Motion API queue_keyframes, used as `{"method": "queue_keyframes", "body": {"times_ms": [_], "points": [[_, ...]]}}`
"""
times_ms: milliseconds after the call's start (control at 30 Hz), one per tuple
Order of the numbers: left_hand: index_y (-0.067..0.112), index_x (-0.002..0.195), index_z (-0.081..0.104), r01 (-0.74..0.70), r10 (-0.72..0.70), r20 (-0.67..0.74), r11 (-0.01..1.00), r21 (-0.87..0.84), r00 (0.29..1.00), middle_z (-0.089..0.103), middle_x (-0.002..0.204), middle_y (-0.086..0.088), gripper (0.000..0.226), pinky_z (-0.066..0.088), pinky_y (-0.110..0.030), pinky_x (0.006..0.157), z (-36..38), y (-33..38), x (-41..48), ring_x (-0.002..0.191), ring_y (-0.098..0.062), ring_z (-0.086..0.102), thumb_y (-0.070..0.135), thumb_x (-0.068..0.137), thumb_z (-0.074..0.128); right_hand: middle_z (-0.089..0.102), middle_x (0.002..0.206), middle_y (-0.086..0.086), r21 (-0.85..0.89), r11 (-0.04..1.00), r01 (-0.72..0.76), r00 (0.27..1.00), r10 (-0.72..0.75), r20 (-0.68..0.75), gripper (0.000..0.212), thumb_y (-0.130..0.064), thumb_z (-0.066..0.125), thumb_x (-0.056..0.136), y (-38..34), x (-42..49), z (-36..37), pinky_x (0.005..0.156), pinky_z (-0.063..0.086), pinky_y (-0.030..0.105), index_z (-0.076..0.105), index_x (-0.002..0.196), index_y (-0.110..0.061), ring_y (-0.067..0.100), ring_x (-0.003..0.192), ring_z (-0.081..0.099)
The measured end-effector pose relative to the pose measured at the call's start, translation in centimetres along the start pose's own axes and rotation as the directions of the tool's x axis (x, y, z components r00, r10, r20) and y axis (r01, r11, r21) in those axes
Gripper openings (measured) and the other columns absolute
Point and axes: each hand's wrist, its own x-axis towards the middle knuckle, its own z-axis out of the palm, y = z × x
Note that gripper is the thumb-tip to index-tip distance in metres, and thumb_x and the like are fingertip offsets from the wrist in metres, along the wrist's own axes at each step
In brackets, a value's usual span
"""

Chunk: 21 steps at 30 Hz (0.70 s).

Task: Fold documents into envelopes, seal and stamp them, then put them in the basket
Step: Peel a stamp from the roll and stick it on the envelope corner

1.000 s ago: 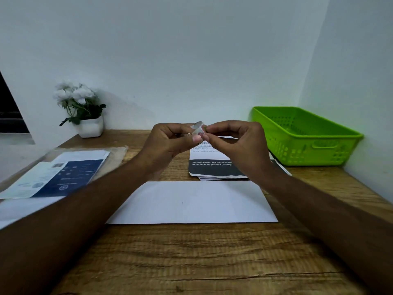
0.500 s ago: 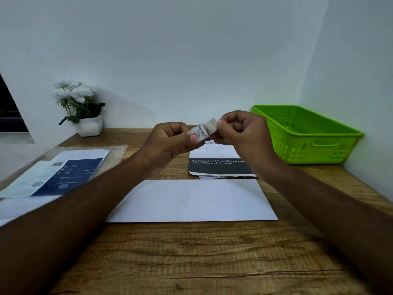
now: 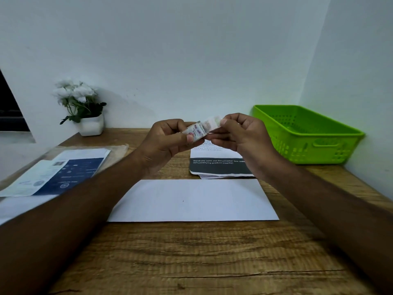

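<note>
- The small, pale, saw-edged paper stamp strip (image 3: 202, 127) is held in the air over the far middle of the wooden counter (image 3: 191, 262), between both hands. It is well above the long white paper envelope (image 3: 191, 200).
- The left hand (image 3: 168, 141) has a narrow grip on the printed left end, thumb on its face. The right hand (image 3: 244, 135) pinches the paler right end between thumb and forefinger, with its other fingers curled.
- The step in hand looks like parting one stamp from the rest, or from a backing; which of the two I cannot tell.
- To do it well, keep both pinches close to the parting line and pull slowly and evenly, so the tear follows the toothed edge and not the print.
- Hold the strip by its edges only; any gummed side is best left untouched.
- The envelope lies flat in the near middle with a plain face up. Set the stamp square in a corner and press across it from one edge to avoid creases.
- The bright green perforated plastic basket (image 3: 306, 133) stands far right, ready for the finished envelope.
- The folded printed documents with a black band (image 3: 217, 165) lie just beyond the envelope.
</note>
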Motion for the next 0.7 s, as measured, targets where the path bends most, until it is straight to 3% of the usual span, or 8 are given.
{"method": "queue_keyframes", "body": {"times_ms": [367,433,567,700], "points": [[0.011,0.061,0.058,-0.010,0.010,0.005,1.000,0.016,1.000,0.068,0.106,-0.014,0.014,0.056,-0.036,0.082,-0.2,0.0,0.1,0.097,-0.028,0.066,0.007,0.062,0.072,0.072,0.077,0.014,0.045,0.998,-0.040,0.999,0.039,0.015,0.013,-0.006,0.052,0.097,0.0,0.1,0.0,0.069,0.060,0.024,0.057,0.086,-0.007,0.023,0.075,0.074],[0.010,0.070,0.060,-0.016,0.017,-0.004,0.999,0.047,1.000,0.068,0.102,-0.011,0.017,0.056,-0.038,0.083,-0.2,0.1,0.1,0.095,-0.026,0.066,0.008,0.061,0.074,0.073,0.077,0.015,0.010,1.000,0.004,1.000,-0.004,0.008,0.011,-0.004,0.053,0.096,0.1,0.0,0.0,0.069,0.060,0.025,0.058,0.087,-0.008,0.023,0.073,0.074],[0.010,0.109,0.063,-0.044,0.046,0.002,0.958,0.285,0.999,0.065,0.102,-0.009,0.050,0.054,-0.032,0.089,0.1,0.4,-0.1,0.096,-0.020,0.064,0.006,0.062,0.082,0.073,0.076,0.013,-0.109,0.990,0.088,0.996,-0.085,0.026,0.020,0.003,0.054,0.094,0.4,0.0,-0.3,0.070,0.059,0.028,0.063,0.108,-0.008,0.020,0.068,0.072],[0.011,0.105,0.067,-0.057,0.069,-0.012,0.898,0.437,0.998,0.072,0.102,-0.006,0.047,0.054,-0.028,0.083,0.8,0.6,-0.5,0.095,-0.019,0.068,0.008,0.061,0.084,0.073,0.075,0.006,-0.150,0.986,0.071,0.997,-0.065,0.043,0.019,0.002,0.055,0.094,0.6,0.1,-0.4,0.067,0.059,0.025,0.071,0.095,-0.008,0.016,0.064,0.068]]}}
